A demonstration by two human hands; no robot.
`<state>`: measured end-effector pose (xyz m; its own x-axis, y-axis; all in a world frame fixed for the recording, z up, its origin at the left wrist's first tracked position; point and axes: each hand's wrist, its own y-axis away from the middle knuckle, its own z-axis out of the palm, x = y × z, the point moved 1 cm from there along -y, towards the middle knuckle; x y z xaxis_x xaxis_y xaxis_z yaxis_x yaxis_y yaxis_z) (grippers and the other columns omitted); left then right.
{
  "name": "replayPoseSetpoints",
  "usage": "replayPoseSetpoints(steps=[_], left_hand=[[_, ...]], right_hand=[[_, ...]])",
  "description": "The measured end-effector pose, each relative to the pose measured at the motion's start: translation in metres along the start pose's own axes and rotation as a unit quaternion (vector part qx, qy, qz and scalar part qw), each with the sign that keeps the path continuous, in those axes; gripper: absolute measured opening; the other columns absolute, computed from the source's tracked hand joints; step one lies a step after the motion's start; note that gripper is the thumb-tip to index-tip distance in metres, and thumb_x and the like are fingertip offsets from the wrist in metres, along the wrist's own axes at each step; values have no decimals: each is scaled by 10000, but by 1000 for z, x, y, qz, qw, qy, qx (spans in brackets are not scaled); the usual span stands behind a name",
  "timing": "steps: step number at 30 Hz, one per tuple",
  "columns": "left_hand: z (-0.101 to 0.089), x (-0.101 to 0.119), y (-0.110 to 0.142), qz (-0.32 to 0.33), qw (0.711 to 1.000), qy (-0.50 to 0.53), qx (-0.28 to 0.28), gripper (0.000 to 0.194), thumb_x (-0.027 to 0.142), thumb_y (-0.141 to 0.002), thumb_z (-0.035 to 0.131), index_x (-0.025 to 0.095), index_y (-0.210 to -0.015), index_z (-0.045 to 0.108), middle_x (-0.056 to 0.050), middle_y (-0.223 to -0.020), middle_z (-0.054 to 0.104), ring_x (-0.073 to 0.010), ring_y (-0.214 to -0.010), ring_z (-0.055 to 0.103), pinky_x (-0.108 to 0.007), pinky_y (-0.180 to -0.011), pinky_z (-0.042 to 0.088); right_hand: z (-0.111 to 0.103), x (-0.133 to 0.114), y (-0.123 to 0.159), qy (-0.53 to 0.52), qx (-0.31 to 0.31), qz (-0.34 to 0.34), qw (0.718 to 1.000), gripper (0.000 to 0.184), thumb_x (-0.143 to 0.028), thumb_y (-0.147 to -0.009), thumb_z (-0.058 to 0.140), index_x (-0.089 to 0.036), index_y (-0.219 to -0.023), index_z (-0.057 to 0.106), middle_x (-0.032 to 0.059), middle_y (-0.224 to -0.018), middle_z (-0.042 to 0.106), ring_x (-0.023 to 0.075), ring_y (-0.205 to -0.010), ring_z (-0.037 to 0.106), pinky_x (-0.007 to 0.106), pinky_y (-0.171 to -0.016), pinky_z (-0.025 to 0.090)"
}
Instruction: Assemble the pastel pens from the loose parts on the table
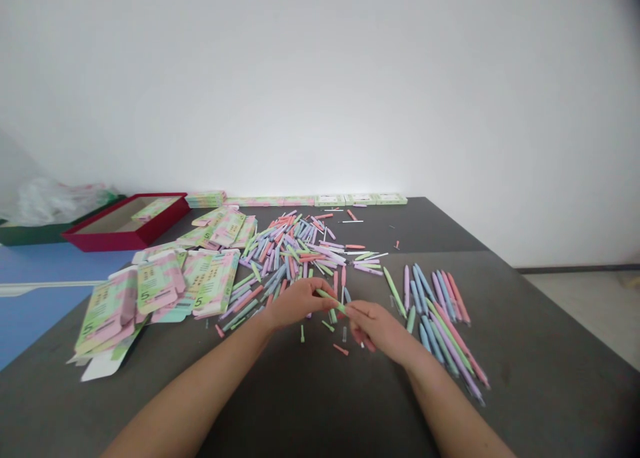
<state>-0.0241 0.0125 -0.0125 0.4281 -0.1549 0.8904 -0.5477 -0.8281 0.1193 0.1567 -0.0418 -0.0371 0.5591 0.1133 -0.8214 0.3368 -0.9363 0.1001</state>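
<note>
I see a big gray bench [550, 378]. A messy pile of pastel pens [295, 258] lies in the middle, flat paper boxes [210, 281] on the left, and neat pens [453, 331] on the right.

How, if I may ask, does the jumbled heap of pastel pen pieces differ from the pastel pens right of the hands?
The jumbled heap of pastel pen pieces crisscrosses, whereas the pastel pens lie roughly parallel. The heap's pieces look shorter than those pens. Both show pink, green, blue and lilac on the dark tabletop.
</note>
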Motion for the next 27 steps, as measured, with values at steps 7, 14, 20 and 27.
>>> replayPoseSetpoints(steps=[7, 14, 20, 27], left_hand=[[-2, 2, 1, 18, 1000, 7, -10, 259, 370, -713, 606, 140, -830, 628, 3, -659, 607, -108, -588, 519, -205, -547, 375], [-2, 1, 1, 11, 1000, -14, 8, 259, 377, -722, 599, 144, -832, 632, 1, -654, 604, -115, -588, 523, -212, -544, 375], [-1, 6, 5, 48, 997, 31, -56, 280, 397, -708, 627, 138, -815, 621, -3, -672, 608, -110, -606, 529, -211, -564, 386], [-2, 6, 5, 54, 998, -9, -21, 247, 374, -723, 626, 145, -814, 624, 7, -661, 599, -102, -588, 517, -208, -557, 382]], right_hand=[[1, -2, 2, -14, -4, -29, 999, 323, -396, -896, 350, -187, -858, 593, -15, -589, 570, 116, -495, 513, 216, -510, 354], [0, -4, 3, 34, 120, -36, 992, 179, -340, -789, 549, -203, -879, 619, 18, -745, 613, 135, -640, 542, 215, -546, 349], [3, -3, 5, -238, -94, 28, 966, 405, -480, -874, 353, -156, -875, 597, -65, -469, 436, 62, -316, 302, 199, -353, 223], [0, -3, 3, -237, -12, 20, 971, 280, -396, -796, 554, -152, -661, 567, -71, -457, 413, 35, -353, 323, 173, -361, 185]])
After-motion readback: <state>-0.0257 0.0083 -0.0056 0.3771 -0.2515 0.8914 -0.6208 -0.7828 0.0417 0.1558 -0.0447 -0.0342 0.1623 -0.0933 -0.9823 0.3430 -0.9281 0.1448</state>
